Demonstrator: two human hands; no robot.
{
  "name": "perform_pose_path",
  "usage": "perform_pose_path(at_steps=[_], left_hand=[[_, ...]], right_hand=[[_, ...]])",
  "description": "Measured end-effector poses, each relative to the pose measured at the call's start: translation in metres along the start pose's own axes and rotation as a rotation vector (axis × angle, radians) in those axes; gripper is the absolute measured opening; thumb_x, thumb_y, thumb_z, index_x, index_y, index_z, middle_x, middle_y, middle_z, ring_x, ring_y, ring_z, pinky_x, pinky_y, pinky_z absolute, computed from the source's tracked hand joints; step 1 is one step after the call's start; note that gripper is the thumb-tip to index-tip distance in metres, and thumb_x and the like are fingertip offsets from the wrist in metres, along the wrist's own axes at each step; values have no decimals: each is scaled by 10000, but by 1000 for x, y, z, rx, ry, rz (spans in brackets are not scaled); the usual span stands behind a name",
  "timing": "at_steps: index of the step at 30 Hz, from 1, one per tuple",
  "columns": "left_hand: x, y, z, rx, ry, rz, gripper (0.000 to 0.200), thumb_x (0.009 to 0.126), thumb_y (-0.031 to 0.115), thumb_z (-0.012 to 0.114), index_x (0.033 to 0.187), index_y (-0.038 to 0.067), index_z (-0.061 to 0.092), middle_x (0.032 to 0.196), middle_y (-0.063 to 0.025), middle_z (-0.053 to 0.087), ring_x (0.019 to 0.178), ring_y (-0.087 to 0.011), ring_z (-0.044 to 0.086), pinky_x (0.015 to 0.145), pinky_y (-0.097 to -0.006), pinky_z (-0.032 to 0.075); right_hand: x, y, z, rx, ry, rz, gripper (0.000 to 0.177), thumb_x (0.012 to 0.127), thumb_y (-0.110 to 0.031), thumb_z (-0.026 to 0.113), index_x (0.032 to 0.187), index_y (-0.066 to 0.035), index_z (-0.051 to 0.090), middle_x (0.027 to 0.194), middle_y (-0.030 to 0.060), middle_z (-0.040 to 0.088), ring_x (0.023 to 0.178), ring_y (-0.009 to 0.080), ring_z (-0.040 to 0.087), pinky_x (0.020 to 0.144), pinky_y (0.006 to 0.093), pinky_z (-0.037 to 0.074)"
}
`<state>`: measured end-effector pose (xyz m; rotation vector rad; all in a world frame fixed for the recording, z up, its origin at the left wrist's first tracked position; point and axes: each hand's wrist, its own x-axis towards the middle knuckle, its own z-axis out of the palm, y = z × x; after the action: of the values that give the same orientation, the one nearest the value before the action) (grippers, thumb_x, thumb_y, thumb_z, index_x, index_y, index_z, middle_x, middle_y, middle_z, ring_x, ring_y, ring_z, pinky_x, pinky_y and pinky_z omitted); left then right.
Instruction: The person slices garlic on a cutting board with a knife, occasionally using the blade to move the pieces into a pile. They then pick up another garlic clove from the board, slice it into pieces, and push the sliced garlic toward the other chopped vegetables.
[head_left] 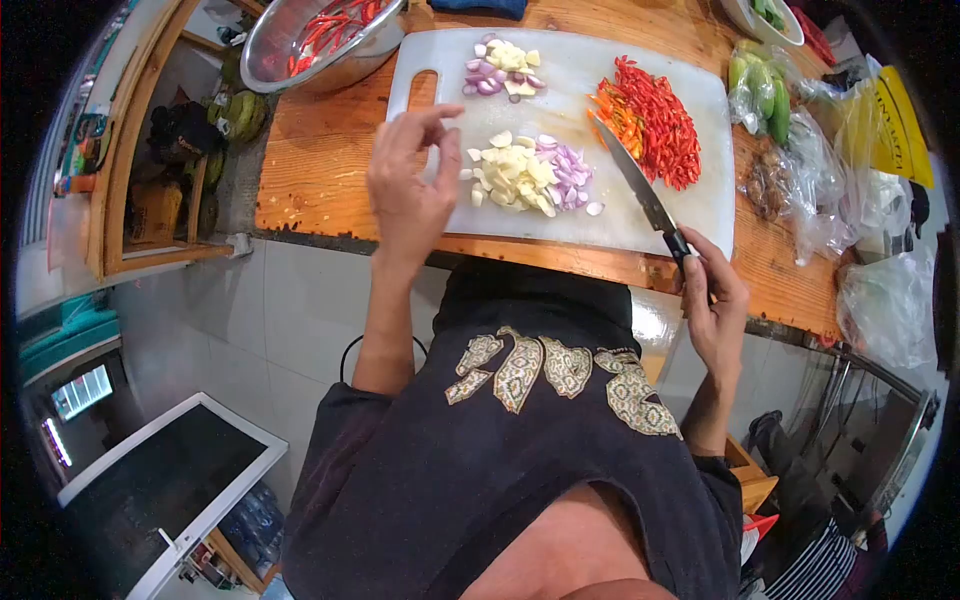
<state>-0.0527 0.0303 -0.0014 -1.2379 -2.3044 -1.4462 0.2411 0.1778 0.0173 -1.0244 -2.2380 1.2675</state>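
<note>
A white cutting board (pixel 600 225) lies on the wooden table. My right hand (pixel 712 290) is closed round the black handle of a knife (pixel 640 185), whose blade points up and left over the board beside a pile of chopped red chillies (pixel 665 125). My left hand (pixel 412 185) is raised over the board's left edge, fingers apart and curled, holding nothing. Just right of it are sliced garlic (pixel 515 175) and sliced shallots (pixel 568 175). At the board's top sits a smaller heap of shallot and garlic pieces (pixel 505 68).
A metal bowl (pixel 265 50) with red chillies stands at the upper left. Plastic bags (pixel 815 180) and bagged green vegetables (pixel 765 90) lie on the right, with a yellow bag (pixel 900 130). A white bowl (pixel 785 35) is at the upper right. The table (pixel 320 170) ends before my body.
</note>
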Motion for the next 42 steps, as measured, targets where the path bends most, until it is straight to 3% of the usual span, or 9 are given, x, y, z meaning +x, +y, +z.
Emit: perform_pose_path(at_steps=[7,11,14,17,23,24,27,30,42], left_hand=[[-5,-26,-41,159,-119,-116,235,887,109,764,1112,54,722,1088,-114,614,935,-264,648,822,-382,515],[-17,-32,-51,194,-168,-59,284,876,125,783,1138,45,709,1132,-117,614,1040,-303,634,858,-406,510],[-16,-33,-54,192,-187,-116,284,891,96,756,1163,30,708,1196,-128,631,1153,-298,617,991,-408,479],[-9,-35,-52,200,-188,-34,285,884,104,763,1157,49,700,1147,-117,620,1088,-305,618,899,-421,504],[14,-23,-32,146,-277,27,256,901,87,730,1151,35,709,1187,-119,640,1123,-298,622,972,-407,483],[16,-24,-28,141,-253,36,253,903,85,727,1150,36,709,1187,-120,640,1123,-297,622,973,-407,482],[17,-27,-20,125,-195,48,244,906,80,720,1146,39,711,1188,-123,642,1125,-295,621,976,-405,480],[15,-28,-19,125,-191,37,239,906,78,719,1142,39,716,1193,-125,642,1129,-296,620,978,-404,481],[4,-38,-28,158,-168,-10,225,894,67,735,1117,39,733,1170,-116,625,1087,-288,619,928,-399,503]], right_hand=[[-13,0,27,-18,96,7,309,1045,-118,584,1332,-27,654,763,25,647,670,81,573,622,263,476],[-15,19,25,-44,210,-88,213,983,-110,688,1169,-8,701,800,43,659,689,93,583,627,257,466],[-7,24,16,-106,293,-128,162,947,-82,721,1086,0,704,797,45,651,702,99,584,644,260,463],[7,25,7,-154,333,-217,240,944,-73,718,1175,-11,703,859,77,696,750,115,633,682,272,490],[16,10,1,-188,172,-104,349,915,-40,712,1263,-40,697,944,122,735,766,141,685,711,291,536],[19,8,6,-215,172,-252,365,898,-27,709,1263,-46,699,958,115,742,738,162,685,695,297,539],[24,7,17,-266,111,-313,406,885,-24,713,1281,-113,709,760,95,642,591,180,592,574,331,480],[32,10,20,-290,124,-320,434,887,-38,709,1306,-151,705,700,92,579,556,187,555,549,350,459],[48,18,10,-252,147,-268,406,901,-63,702,1294,-164,724,710,109,615,567,190,549,574,338,462]])
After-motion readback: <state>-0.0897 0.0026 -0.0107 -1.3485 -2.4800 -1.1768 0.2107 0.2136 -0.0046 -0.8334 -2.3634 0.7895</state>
